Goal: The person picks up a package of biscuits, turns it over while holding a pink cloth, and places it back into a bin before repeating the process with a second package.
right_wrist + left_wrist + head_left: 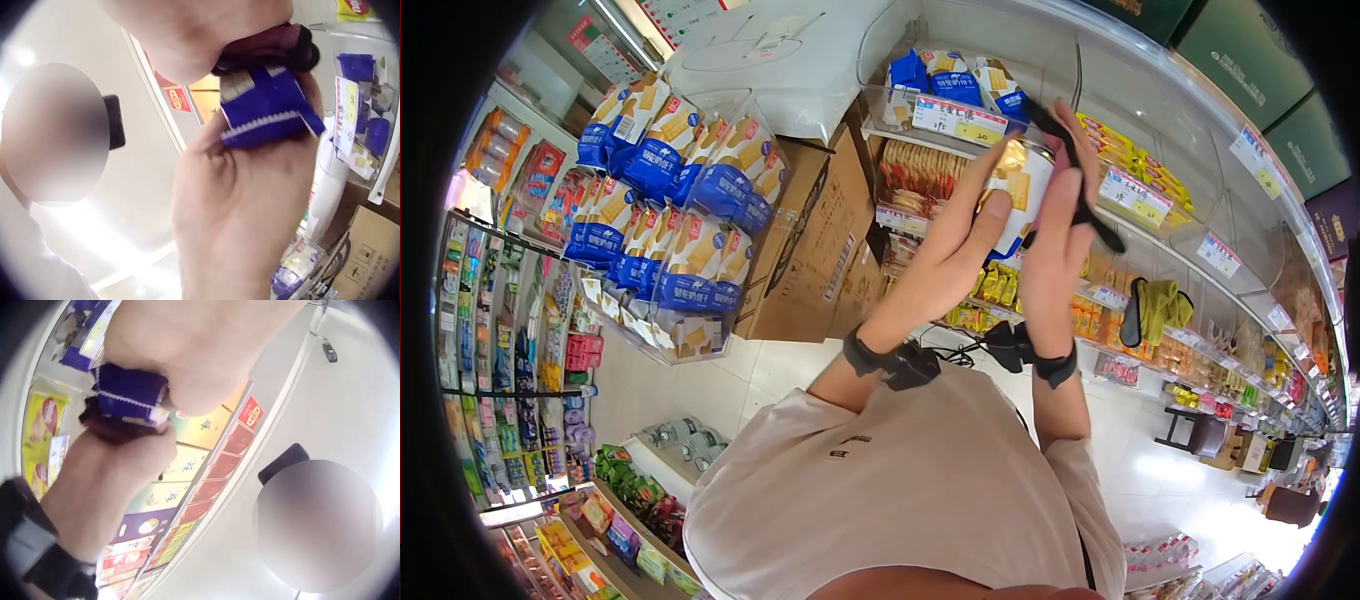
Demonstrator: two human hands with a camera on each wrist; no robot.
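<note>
In the head view my left hand (960, 225) grips a blue and white biscuit packet (1018, 195), its thumb across the front. My right hand (1055, 220) holds a pink cloth with black edging (1085, 165) against the packet's right side. From the left wrist, the packet's blue crimped end (128, 394) shows between both hands, with the dark cloth (115, 428) beneath it. In the right wrist view, the left hand (244, 200) is around the packet (269, 109), and the maroon and black cloth (269, 47) lies against it under the right hand (206, 31).
Similar packets fill a clear display bin (680, 200) at left, beside a cardboard box (815, 240). Clear-fronted shelves with price labels (960, 118) curve ahead and right. An olive cloth (1160, 310) with dark edging hangs on the right shelf front.
</note>
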